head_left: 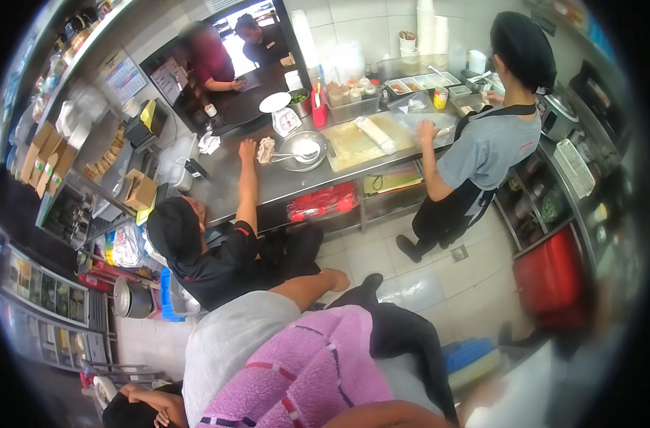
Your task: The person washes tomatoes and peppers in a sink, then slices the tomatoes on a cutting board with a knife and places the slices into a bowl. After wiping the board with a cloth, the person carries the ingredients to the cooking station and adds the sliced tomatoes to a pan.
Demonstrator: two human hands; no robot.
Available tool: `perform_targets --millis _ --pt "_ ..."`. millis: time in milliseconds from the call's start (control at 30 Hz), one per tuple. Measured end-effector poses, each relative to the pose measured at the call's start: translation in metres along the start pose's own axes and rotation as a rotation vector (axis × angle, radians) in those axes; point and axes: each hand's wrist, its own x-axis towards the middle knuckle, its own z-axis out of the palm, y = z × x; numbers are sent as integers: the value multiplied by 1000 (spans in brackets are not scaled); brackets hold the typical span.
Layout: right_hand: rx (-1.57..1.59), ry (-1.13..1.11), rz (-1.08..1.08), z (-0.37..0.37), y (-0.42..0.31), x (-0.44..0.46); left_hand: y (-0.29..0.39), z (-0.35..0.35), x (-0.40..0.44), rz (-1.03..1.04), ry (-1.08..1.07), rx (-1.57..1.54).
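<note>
My left hand (334, 279) hangs low in front of my body, beside the dark trousers. It is small in the view, and its fingers are not clear enough to read. At the lower right, my right hand (482, 401) is smeared by motion. It is close to a blurred white surface (528, 389), and I cannot tell whether they touch. A pink towel (307, 357) with striped bands drapes over the front of my grey shirt (229, 342). A blue and pale yellow object (471, 362) sits near the right hand.
A person in black (229, 250) leans an arm on the steel counter (221, 182). Another in a grey shirt (482, 146) works by a cutting board (350, 146). The counter also carries a metal bowl (303, 160) and a scale (287, 123). A red bin (550, 274) stands right.
</note>
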Motion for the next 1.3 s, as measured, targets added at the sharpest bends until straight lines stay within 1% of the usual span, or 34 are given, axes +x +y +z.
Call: perform_targets --millis 33,67,133,167,233,333,433,467,633,700,733,800,833,900,1033,1100,1233,1300 --pt "5 12 -1 0 0 0 0 0 2 60 -38 45" --pt "9 24 -1 0 0 0 -4 7 12 58 -40 43" --pt "15 48 0 -1 1 1 -12 21 30 160 37 138" --pt "18 60 2 -1 1 1 -14 22 34 160 35 138" --pt "23 85 3 -1 3 2 -16 17 30 14 14 33" --pt "33 121 6 -1 3 4 -25 22 29 -15 46 43" --pt "30 109 7 8 4 -1 -28 24 30 13 3 105" --pt "15 147 -5 12 5 -2 -28 24 28 13 -1 106" --pt "-31 153 -12 16 3 -3 -31 34 31 -6 -21 67" --pt "169 -258 145 20 -2 -4 -38 43 44 2 -26 69" --pt "169 -257 145 27 -5 -7 -39 43 45 9 -27 74" --pt "123 -141 152 38 -6 -12 -37 40 44 21 -27 61" --pt "122 -140 152 29 -5 -8 -37 38 44 31 -25 49" --pt "180 -294 162 17 -3 -1 -37 36 44 37 -33 70" --pt "222 -215 138 9 -1 -1 -36 34 41 32 -17 72" --pt "206 -286 146 7 -2 0 -34 31 39 39 -23 69" --pt "220 -356 156 -4 0 3 -36 32 37 38 -14 75" --pt "-4 79 24 -8 3 -1 -37 33 38 39 -20 78"
